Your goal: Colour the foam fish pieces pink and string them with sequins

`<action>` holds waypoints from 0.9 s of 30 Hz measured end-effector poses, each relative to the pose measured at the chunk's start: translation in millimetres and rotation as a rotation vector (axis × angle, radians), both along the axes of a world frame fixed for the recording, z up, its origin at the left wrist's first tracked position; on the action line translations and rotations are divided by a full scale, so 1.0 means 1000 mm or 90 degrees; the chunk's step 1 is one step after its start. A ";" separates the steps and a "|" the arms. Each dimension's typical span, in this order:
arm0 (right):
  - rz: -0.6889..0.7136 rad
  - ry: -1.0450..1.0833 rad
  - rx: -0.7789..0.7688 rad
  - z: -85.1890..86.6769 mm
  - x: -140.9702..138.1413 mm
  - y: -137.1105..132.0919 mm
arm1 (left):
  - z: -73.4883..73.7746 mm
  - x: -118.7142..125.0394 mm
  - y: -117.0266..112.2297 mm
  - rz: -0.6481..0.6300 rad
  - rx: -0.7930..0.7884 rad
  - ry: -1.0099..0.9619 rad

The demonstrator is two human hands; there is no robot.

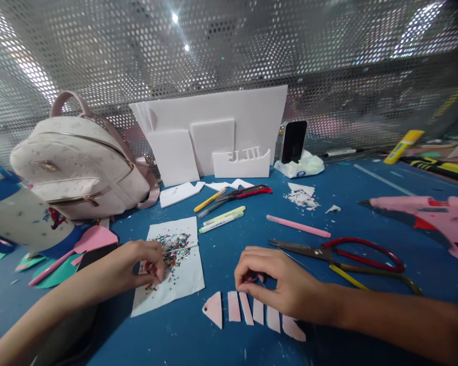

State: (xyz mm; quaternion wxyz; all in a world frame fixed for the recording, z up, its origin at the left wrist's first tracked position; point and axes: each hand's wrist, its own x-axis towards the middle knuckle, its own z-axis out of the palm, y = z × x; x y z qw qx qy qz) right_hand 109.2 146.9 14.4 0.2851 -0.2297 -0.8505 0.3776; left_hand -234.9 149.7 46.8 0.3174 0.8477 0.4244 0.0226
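My left hand (147, 262) rests at the edge of a white sheet of paper (181, 290), its fingers curled over a spread of small multicoloured sequins (175, 251). Whether sequins sit between those fingertips is hidden. My right hand (277, 279) hovers just above pink cut pieces (234, 306) laid in a row, thumb and fingers bent toward each other; what they pinch, if anything, I cannot make out. At the row's left end lies a pointed pink piece (213, 309) with a dark dot, like a fish head. My right hand partly covers the pieces at the right.
Scissors (328, 251) with red handles lie beyond my right hand, near a pink glue gun (423, 208). Markers (221, 221), a pink pen (298, 226) and a red cutter (252, 191) lie farther back. A backpack (80, 162) and white foam boards (173, 157) stand behind.
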 end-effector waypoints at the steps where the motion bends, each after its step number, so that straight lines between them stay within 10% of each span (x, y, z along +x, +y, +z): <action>1: 0.000 0.000 0.000 0.000 0.000 0.000 | 0.000 0.000 0.000 -0.003 -0.017 -0.004; 27: 0.007 0.006 -0.002 0.001 0.001 0.000 | -0.006 0.003 0.002 0.062 0.120 -0.003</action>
